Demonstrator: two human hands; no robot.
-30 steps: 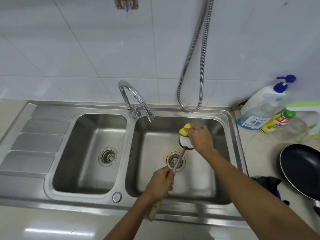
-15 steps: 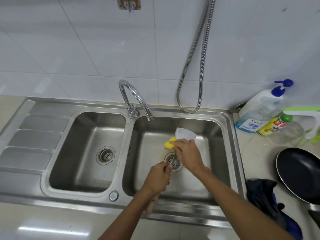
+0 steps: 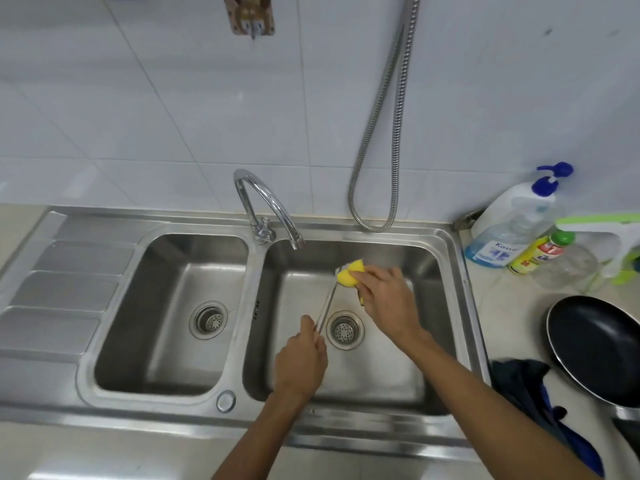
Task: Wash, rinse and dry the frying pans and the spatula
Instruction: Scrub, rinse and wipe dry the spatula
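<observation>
Head camera, looking down at a stainless steel double sink (image 3: 450, 244) set in a pale tabletop (image 3: 509, 306) under a white tiled wall. Both bare forearms reach in from the bottom edge over the right basin. The left hand (image 3: 301, 358) has its grip clamped round the lower end of the spatula (image 3: 327, 306), fingers curled tight about the handle. The thin metal shaft slants up and away from that hand towards the back of the basin, passing just left of the round drain (image 3: 344, 330). The right hand (image 3: 388, 303) has its grip closed on a yellow sponge (image 3: 350, 273), pressing it against the spatula's blade end. The sponge covers most of the blade, so only a sliver of metal shows at its upper left. A curved chrome tap (image 3: 266, 206) stands on the divider between the basins, its spout ending above the right basin, near the sponge. A ribbed metal hose (image 3: 388, 133) hangs in a loop against the wall behind. On the tabletop to the right lies a black frying pan (image 3: 595, 348), cut off by the picture's edge, with a dark blue cloth (image 3: 533, 389) bunched just beside it, between pan and sink. Further back stand a clear pump bottle (image 3: 509, 223) holding blue liquid and a yellow bottle (image 3: 540, 251) with a green cap, touching each other.
</observation>
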